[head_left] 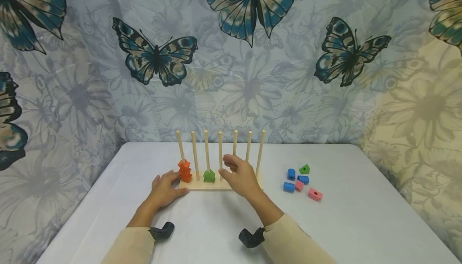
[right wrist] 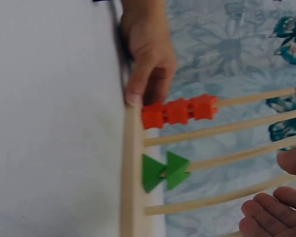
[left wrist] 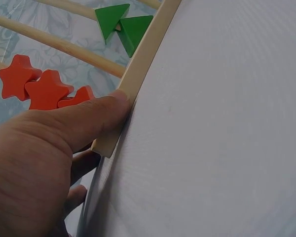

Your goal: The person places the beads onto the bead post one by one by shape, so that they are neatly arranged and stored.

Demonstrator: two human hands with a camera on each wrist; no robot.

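Note:
A wooden peg rack point(head_left: 216, 186) with several upright pegs stands on the white table. At its left end my left hand point(head_left: 163, 191) holds the base, thumb point(left wrist: 106, 116) on the front edge and other fingers round the side. Three orange star blocks point(right wrist: 177, 111) sit stacked on the leftmost peg. Two green triangle blocks point(left wrist: 133, 33) are on the third peg, low down by the base. My right hand point(head_left: 241, 176) is raised in front of the middle pegs, fingers loosely bent, thumb apart from them. Nothing shows between its fingers point(right wrist: 269, 215).
Right of the rack lie loose blocks: blue cylinders point(head_left: 291, 174), a green triangle point(head_left: 304, 169), a pink block point(head_left: 299, 185) and a longer pink block point(head_left: 315, 194) with a hole. A butterfly-print cloth point(head_left: 249, 95) hangs behind the table point(head_left: 335, 224).

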